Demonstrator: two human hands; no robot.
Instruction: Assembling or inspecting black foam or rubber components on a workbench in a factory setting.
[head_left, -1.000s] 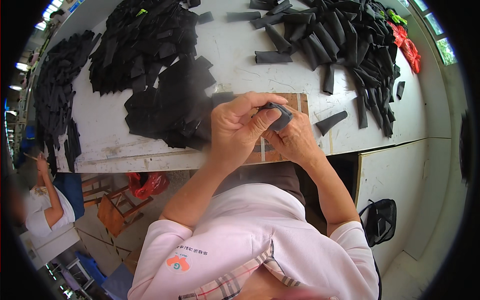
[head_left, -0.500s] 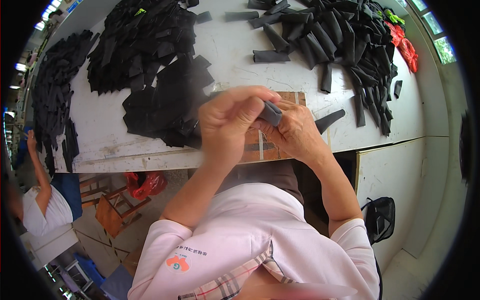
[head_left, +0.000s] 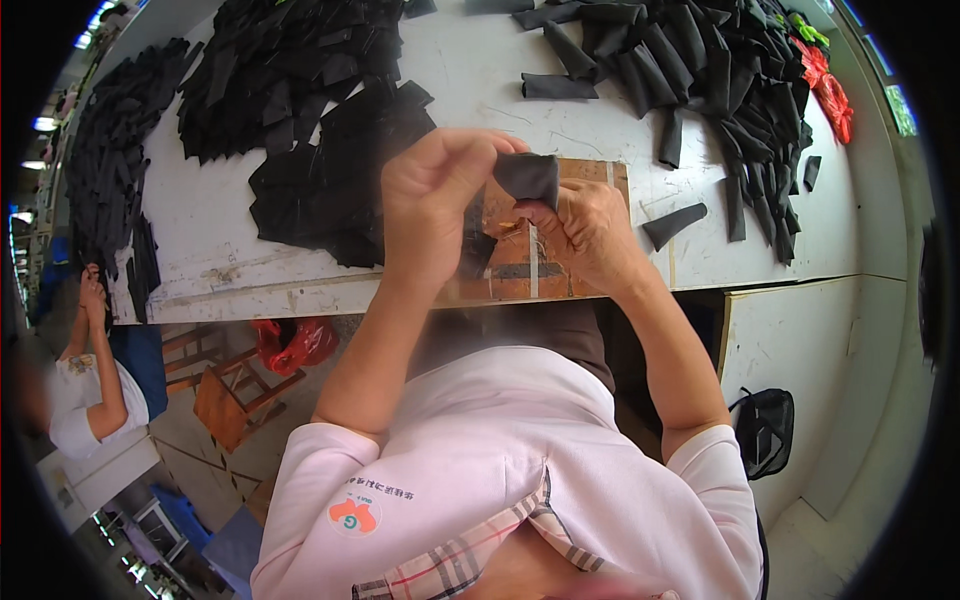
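Note:
Between my two hands is a small dark grey fabric piece (head_left: 527, 178), held up over a brown cardboard sheet (head_left: 590, 172) near the table's front edge. My left hand (head_left: 435, 185) pinches its left end between thumb and fingers. At the other end, my right hand (head_left: 596, 228) grips it with curled fingers. To the left of my left hand lies a loose stack of flat black fabric pieces (head_left: 320, 195). A single dark fabric tube (head_left: 675, 225) rests on the table just right of my right hand.
A heap of dark fabric tubes (head_left: 690, 70) covers the table's far right, beside a red plastic bag (head_left: 825, 90). More black pieces (head_left: 285, 70) are piled far left. A wooden stool (head_left: 225, 405) stands below the table's edge; a co-worker (head_left: 95, 390) is at the left.
My hands have moved slightly apart and the fabric piece now shows flatter and wider between them. At the left, the co-worker's hands have come together at the table's edge.

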